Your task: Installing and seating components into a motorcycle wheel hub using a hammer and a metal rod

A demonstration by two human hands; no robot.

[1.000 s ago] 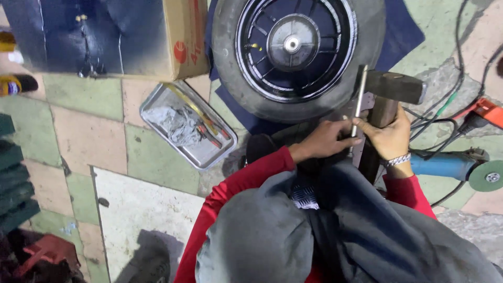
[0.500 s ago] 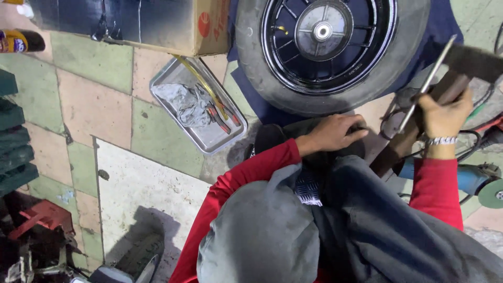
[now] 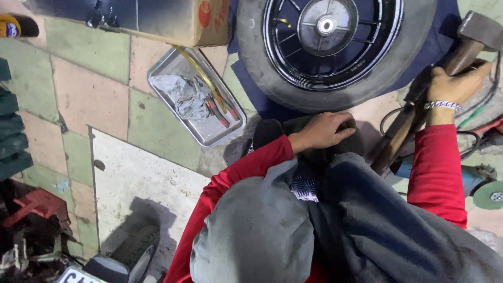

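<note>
Crouching over a tiled floor, the person keeps both hands busy beside a scooter wheel (image 3: 335, 47) lying flat on a dark blue cloth (image 3: 251, 89), tyre on the black rim. Risk first — the sledgehammer (image 3: 474, 36) is held close under its heavy steel head, with the long wooden handle trailing down past the knee; judged from this pose, a loose or shifting hold could let the head tip and drop onto the rim, the cables or a foot. An angle grinder (image 3: 474, 181) with a green disc lies just beside the right forearm among tangled cords, so a snag or trip looks possible. Grip: the right hand (image 3: 458, 84), with a bracelet at the wrist, is wrapped closed around the hammer handle. The left hand (image 3: 325, 130) rests palm down, fingers curled loosely over a dark object near the tyre's edge — whether it grasps that object cannot be told. A metal tray (image 3: 209, 139) holding a rag and small tools sits apart to the left, beside a cardboard box (image 3: 199, 23).
</note>
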